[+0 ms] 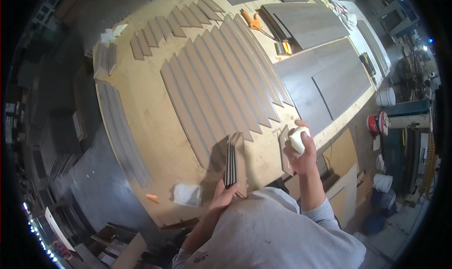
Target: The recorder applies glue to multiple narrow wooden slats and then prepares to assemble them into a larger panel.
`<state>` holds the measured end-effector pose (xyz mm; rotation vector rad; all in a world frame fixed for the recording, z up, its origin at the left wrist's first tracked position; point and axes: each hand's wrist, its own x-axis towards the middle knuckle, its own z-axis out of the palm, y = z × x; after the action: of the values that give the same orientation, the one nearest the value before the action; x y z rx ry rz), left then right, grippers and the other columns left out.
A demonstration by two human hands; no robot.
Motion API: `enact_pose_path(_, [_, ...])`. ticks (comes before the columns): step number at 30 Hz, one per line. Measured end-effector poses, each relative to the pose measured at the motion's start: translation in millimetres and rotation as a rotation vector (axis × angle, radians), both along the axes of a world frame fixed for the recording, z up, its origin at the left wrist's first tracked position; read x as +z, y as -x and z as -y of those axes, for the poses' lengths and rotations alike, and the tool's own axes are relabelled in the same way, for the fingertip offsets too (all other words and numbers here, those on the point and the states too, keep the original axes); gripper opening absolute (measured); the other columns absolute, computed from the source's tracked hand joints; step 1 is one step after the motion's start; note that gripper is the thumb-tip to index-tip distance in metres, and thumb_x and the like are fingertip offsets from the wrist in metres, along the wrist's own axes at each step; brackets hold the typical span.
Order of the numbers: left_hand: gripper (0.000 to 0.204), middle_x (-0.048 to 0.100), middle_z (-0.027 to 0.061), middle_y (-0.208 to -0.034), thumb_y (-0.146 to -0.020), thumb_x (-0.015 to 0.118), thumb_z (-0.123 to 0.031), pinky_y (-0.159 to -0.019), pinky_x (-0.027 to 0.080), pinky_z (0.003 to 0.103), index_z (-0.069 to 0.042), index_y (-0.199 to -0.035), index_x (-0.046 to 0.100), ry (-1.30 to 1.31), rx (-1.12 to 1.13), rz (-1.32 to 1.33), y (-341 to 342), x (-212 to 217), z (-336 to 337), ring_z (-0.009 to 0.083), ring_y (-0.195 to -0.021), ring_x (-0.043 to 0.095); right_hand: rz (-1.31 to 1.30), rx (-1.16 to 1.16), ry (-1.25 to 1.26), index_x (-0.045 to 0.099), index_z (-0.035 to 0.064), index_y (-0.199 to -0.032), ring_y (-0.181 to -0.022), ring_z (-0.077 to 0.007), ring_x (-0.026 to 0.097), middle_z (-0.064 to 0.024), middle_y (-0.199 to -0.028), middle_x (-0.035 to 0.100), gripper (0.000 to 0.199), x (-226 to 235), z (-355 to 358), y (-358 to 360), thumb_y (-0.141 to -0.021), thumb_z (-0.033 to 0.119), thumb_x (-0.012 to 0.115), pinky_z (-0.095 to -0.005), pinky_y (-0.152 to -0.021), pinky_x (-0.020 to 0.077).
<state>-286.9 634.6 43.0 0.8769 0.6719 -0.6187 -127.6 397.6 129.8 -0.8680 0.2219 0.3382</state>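
Left hand (225, 193) gripped a stack of grey strips (234, 158) standing on edge at the near bench (141, 104) edge. Right hand (301, 151) closed around a white bottle (297, 138), just right of the stack.

dim workshop, plywood workbench (141, 99), grey floor (94, 184), white buckets (386, 97).

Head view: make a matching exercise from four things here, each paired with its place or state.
Things:
1. stack of grey strips
2. white bottle
3. red bucket
4. orange clamp

Places:
A. on the floor right of the table
B. gripped in the right hand
C. at the table's far side
D. held on edge by the left hand

Pairs: 1-D, 2-B, 3-A, 4-C
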Motion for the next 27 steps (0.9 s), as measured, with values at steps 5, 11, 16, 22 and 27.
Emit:
enact_pose_path(5, [0.062,0.061,0.0107,-0.119,-0.085,0.069,-0.014,-0.091,0.050,0.033,0.000,-0.139,0.044,-0.262,-0.012,0.188,40,-77,89,0.0198,-0.104,0.060,0.009,-0.020,-0.012,0.049,0.0184,-0.134,-0.051,-0.0055,0.039,-0.0004,-0.093,0.058,0.039,-3,63,26,-0.099,0.035,0.057,-0.0204,-0.046,0.0315])
enact_pose_path(11, [0.050,0.065,0.0107,-0.100,-0.086,0.070,-0.017,-0.082,0.051,0.035,0.000,-0.128,0.051,-0.562,0.049,0.204,24,-50,187,0.0198,-0.090,0.064,-0.001,-0.007,-0.026,0.049,0.0197,-0.134,-0.051,-0.0056,0.038,0.0006,-0.092,0.058,0.039,1,133,61,-0.099,0.036,0.057,-0.0203,-0.046,0.0308])
enact_pose_path(16, [0.048,0.065,0.0126,-0.103,-0.089,0.070,-0.018,-0.082,0.051,0.034,0.002,-0.129,0.050,-0.744,0.247,0.256,12,-53,233,0.0204,-0.092,0.064,-0.048,-0.038,-0.017,0.046,0.0159,-0.134,-0.054,-0.0067,0.041,0.0000,-0.094,0.060,0.044,0,191,82,-0.097,0.036,0.059,-0.0212,-0.047,0.0315])
enact_pose_path(22, [0.043,0.067,0.0102,-0.107,-0.092,0.068,-0.021,-0.083,0.051,0.032,0.002,-0.125,0.055,-0.665,0.480,0.086,42,-87,216,0.0187,-0.094,0.064,-0.014,-0.050,-0.027,0.046,0.0165,-0.135,-0.055,-0.0066,0.041,0.0019,-0.097,0.061,0.045,6,227,86,-0.097,0.036,0.060,-0.0210,-0.048,0.0318])
enact_pose_path(27, [0.033,0.066,0.0069,-0.099,-0.093,0.069,-0.022,-0.081,0.051,0.033,0.000,-0.117,0.059,-0.759,0.605,0.139,51,-66,199,0.0165,-0.088,0.063,0.016,-0.007,-0.029,0.046,0.0152,-0.135,-0.052,-0.0067,0.039,0.0020,-0.098,0.062,0.048,2,240,85,-0.096,0.038,0.061,-0.0220,-0.047,0.0312])
